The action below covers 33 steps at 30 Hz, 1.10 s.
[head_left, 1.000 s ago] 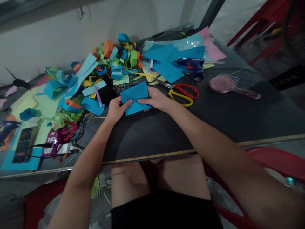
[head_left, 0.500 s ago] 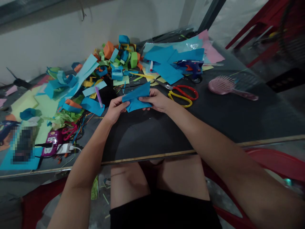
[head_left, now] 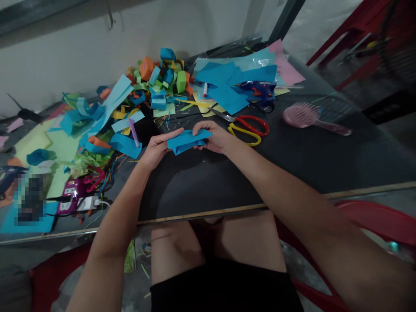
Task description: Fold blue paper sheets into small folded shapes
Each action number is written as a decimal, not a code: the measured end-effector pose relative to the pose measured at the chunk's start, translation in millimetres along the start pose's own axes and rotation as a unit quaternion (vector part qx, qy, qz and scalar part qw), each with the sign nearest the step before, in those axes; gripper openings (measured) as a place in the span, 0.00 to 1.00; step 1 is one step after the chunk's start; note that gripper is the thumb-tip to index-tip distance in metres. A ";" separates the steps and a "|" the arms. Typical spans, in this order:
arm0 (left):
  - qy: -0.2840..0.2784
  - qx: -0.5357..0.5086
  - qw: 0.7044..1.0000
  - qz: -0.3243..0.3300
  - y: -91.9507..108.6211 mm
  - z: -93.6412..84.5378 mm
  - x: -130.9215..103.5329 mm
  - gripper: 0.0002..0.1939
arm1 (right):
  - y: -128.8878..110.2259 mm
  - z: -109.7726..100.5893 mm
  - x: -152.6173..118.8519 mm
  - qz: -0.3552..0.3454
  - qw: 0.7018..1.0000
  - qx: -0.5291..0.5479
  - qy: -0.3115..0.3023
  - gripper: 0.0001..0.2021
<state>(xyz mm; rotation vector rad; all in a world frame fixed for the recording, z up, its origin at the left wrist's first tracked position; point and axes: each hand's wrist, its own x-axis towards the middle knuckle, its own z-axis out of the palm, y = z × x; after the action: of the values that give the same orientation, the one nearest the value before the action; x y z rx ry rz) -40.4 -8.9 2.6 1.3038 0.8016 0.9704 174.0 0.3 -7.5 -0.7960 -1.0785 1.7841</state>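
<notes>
A folded sheet of blue paper [head_left: 188,138] is held between both hands above the dark tabletop. My left hand [head_left: 158,147] grips its left end, fingers along the upper edge. At the right end my right hand [head_left: 212,137] is closed on it, fingertips over the top and others behind. Below the top layer a creased flap shows. Scissors [head_left: 248,126] with one red and one yellow handle lie just beyond my right hand. To the left of my left hand, a purple stick or pen [head_left: 133,132] rests on a blue paper piece [head_left: 121,144].
Folded coloured paper pieces [head_left: 162,82] are heaped at the back. A blue glue gun [head_left: 260,92] lies on blue sheets [head_left: 227,78]. The pink hairbrush [head_left: 300,116] sits at the right. A purple power socket [head_left: 72,195] with cables is near the left front edge.
The blue paper's upper part has been folded down toward me, so it now looks flatter. My right fingers have moved over its top edge; my left fingers have straightened along it.
</notes>
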 end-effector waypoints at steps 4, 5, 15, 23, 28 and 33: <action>0.019 0.023 1.000 0.001 -1.7 -1.5 -0.1 0.18 | 1.2 -3.9 1.4 -0.004 1.000 0.002 -0.001 0.13; 0.024 0.027 0.999 -0.002 -1.5 -1.1 -0.1 0.14 | 1.6 -5.4 1.9 -0.005 1.000 0.000 -0.011 0.13; 0.074 -0.004 0.997 -0.025 2.7 4.2 3.3 0.18 | 4.7 -7.4 4.8 -0.042 0.992 -0.113 -0.033 0.07; 0.124 0.003 0.985 -0.121 -2.2 0.6 9.0 0.21 | 3.3 -12.1 7.2 -0.144 0.956 -0.249 0.054 0.10; 0.195 0.033 0.980 -0.035 -6.9 -4.5 12.8 0.19 | 4.6 -10.9 8.6 -0.154 0.961 -0.228 0.024 0.12; 0.227 0.011 0.973 0.039 -7.6 -6.6 15.4 0.18 | 2.6 -8.5 8.0 -0.073 0.993 -0.093 0.024 0.20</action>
<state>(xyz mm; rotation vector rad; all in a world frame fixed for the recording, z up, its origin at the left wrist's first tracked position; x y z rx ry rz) -39.2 7.9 -5.0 1.1505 1.1170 1.3530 176.9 9.9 -14.0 -0.8433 -1.2509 1.5508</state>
